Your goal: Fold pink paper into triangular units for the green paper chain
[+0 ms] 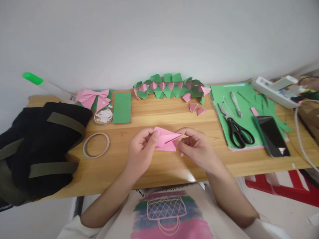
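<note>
A folded piece of pink paper [164, 139] is held up over the front middle of the table, its layers partly parted on the right. My left hand [142, 147] pinches its left edge, thumb on top. At the right tip, the thumb and fingers of my right hand [195, 146] grip the paper. Behind my hands, a chain of folded green and pink paper pieces [169, 87] stands against the wall. Two small folded pink pieces [193, 107] lie near its right end.
Black scissors [239, 132], a cutter [235, 103] and green sheets [225, 127] lie right, beside a phone [272, 136] and power strip [275, 92]. Left are a tape roll [85, 146], green paper stack [122, 108], pink bow [93, 98] and black cloth bag [47, 132].
</note>
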Action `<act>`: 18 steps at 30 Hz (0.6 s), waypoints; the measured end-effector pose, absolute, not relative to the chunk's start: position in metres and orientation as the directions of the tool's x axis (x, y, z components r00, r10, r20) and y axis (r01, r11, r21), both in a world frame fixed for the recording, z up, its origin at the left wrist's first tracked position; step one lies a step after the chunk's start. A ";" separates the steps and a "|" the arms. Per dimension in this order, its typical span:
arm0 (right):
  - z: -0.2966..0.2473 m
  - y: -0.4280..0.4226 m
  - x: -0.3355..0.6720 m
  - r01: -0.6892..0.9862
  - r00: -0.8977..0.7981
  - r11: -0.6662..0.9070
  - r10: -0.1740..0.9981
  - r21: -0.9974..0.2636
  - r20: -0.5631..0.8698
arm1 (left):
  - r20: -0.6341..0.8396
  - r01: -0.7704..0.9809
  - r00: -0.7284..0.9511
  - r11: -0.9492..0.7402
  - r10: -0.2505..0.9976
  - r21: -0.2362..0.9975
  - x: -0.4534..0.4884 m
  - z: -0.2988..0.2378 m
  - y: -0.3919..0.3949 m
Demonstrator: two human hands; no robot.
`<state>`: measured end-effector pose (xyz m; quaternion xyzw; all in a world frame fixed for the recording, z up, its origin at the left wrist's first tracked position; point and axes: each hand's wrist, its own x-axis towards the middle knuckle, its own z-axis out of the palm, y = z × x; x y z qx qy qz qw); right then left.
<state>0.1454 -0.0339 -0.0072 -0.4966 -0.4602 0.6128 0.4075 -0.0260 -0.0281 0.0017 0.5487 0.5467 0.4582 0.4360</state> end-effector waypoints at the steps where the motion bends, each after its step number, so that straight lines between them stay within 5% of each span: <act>1: -0.007 -0.034 0.144 -0.054 -0.162 -0.235 0.961 -0.970 -0.224 | 0.025 0.190 -0.018 -0.021 1.000 0.982 -0.025 0.001 -0.028; 11: -0.003 -0.031 0.137 -0.064 -0.036 -0.159 0.987 -0.985 -0.157 | 0.069 0.233 0.029 -0.074 0.997 0.970 -0.020 0.000 -0.031; 18: -0.007 -0.029 0.134 0.011 0.035 -0.130 0.991 -0.991 -0.129 | 0.228 0.376 0.125 -0.259 0.966 0.890 -0.020 -0.001 -0.035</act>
